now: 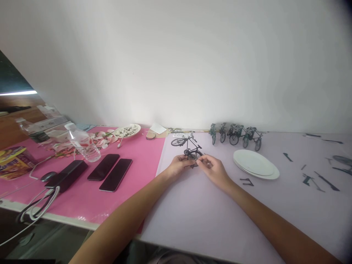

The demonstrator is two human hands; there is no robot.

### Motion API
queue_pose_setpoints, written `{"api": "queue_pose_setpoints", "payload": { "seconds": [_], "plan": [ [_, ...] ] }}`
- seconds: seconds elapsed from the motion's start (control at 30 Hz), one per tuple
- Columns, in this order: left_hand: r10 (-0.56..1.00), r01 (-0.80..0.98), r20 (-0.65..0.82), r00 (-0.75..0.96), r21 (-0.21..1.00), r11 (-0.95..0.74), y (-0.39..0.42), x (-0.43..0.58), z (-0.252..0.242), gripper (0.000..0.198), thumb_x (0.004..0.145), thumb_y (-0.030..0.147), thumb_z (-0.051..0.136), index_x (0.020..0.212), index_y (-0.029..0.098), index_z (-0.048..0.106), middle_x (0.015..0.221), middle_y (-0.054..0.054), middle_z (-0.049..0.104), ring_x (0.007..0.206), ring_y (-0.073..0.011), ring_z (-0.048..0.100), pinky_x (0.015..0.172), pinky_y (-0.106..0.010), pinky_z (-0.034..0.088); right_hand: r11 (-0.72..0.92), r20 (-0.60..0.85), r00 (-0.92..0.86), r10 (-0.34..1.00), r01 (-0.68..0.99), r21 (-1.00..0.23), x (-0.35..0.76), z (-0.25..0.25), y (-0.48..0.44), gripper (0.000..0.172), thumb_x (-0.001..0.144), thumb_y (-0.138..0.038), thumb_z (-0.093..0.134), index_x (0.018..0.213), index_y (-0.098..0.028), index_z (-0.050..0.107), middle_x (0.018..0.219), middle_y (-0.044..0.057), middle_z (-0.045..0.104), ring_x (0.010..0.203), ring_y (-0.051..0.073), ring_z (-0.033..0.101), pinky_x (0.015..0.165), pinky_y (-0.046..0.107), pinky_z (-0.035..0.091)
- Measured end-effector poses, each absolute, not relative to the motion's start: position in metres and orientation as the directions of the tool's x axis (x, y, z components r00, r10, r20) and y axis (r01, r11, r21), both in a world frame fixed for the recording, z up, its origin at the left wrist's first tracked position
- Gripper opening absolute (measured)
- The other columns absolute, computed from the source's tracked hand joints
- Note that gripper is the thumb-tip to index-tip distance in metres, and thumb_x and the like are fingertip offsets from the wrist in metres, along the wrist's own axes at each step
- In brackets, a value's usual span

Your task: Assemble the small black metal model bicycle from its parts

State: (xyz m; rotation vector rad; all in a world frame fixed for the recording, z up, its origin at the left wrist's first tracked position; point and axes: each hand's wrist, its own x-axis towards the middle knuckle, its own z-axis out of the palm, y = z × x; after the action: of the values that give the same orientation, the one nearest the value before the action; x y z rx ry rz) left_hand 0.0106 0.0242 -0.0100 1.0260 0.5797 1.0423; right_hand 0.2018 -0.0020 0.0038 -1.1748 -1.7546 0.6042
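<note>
A small black model bicycle (190, 149) is held up, tilted, over the pale tabletop, one wheel raised toward the back left. My left hand (177, 167) is closed on it, its fingers at the left of the lower wheel. On the right side of that same wheel, my right hand (211, 168) pinches at the rim or hub; the exact part is too small to tell. Behind and to the right stand several finished-looking model bicycles (238, 135). A small black forked part (246, 182) lies just right of my right forearm.
White plates (256, 164) lie at right, with loose black parts (326, 181) beyond. On the pink surface (137, 183) are two phones (116, 175), a black power strip (67, 176), a bottle (84, 143) and a bowl-like plate (127, 131). A wall rises behind.
</note>
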Motion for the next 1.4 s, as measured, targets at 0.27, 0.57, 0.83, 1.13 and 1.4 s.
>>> {"api": "queue_pose_setpoints", "payload": {
  "seconds": [0.27, 0.57, 0.83, 1.13, 1.4],
  "plan": [
    [0.909, -0.419, 0.068, 0.411, 0.900, 0.122, 0.0250, 0.0119, -0.0103, 0.028, 0.068, 0.027, 0.092, 0.084, 0.011, 0.075, 0.077, -0.004, 0.068, 0.070, -0.0123, 0.057, 0.074, -0.030, 0.040, 0.448, 0.437, -0.143, 0.888, 0.481, -0.754, 0.2036, 0.0000, 0.0007, 0.024, 0.093, -0.043, 0.063, 0.090, -0.021, 0.070, 0.068, -0.001, 0.055, 0.066, 0.017, 0.055, 0.062, 0.028, 0.045],
    [0.901, -0.419, 0.053, 0.431, 0.896, 0.147, 0.0257, 0.0112, -0.0121, 0.032, 0.070, 0.029, 0.091, 0.092, 0.011, 0.077, 0.091, -0.010, 0.075, 0.084, -0.0185, 0.065, 0.086, -0.034, 0.045, 0.446, 0.440, -0.133, 0.888, 0.481, -0.754, 0.2024, 0.0009, 0.0003, 0.025, 0.093, -0.044, 0.064, 0.090, -0.021, 0.073, 0.068, 0.000, 0.057, 0.067, 0.017, 0.056, 0.062, 0.028, 0.046],
    [0.906, -0.412, 0.018, 0.422, 0.895, 0.174, 0.0243, 0.0104, -0.0102, 0.030, 0.071, 0.028, 0.089, 0.093, 0.011, 0.078, 0.097, -0.012, 0.076, 0.092, -0.0219, 0.069, 0.091, -0.036, 0.046, 0.450, 0.445, -0.135, 0.885, 0.492, -0.745, 0.2010, 0.0042, -0.0014, 0.029, 0.093, -0.047, 0.061, 0.089, -0.021, 0.072, 0.067, 0.001, 0.057, 0.067, 0.019, 0.057, 0.061, 0.029, 0.048],
    [0.918, -0.410, 0.041, 0.394, 0.902, 0.135, 0.0228, 0.0130, -0.0106, 0.027, 0.071, 0.026, 0.090, 0.088, 0.010, 0.077, 0.089, -0.008, 0.074, 0.079, -0.0160, 0.064, 0.078, -0.031, 0.044, 0.442, 0.436, -0.136, 0.890, 0.491, -0.750, 0.2027, 0.0030, -0.0006, 0.024, 0.092, -0.044, 0.063, 0.087, -0.021, 0.072, 0.068, 0.000, 0.060, 0.067, 0.018, 0.058, 0.061, 0.028, 0.047],
    [0.933, -0.380, 0.034, 0.359, 0.918, 0.113, 0.0232, 0.0150, -0.0110, 0.032, 0.066, 0.029, 0.092, 0.087, 0.010, 0.077, 0.083, -0.007, 0.074, 0.074, -0.0155, 0.063, 0.077, -0.032, 0.044, 0.431, 0.438, -0.112, 0.892, 0.501, -0.751, 0.2016, 0.0018, 0.0000, 0.021, 0.089, -0.041, 0.065, 0.086, -0.021, 0.071, 0.066, 0.000, 0.061, 0.066, 0.018, 0.059, 0.062, 0.029, 0.048]
  ]
}}
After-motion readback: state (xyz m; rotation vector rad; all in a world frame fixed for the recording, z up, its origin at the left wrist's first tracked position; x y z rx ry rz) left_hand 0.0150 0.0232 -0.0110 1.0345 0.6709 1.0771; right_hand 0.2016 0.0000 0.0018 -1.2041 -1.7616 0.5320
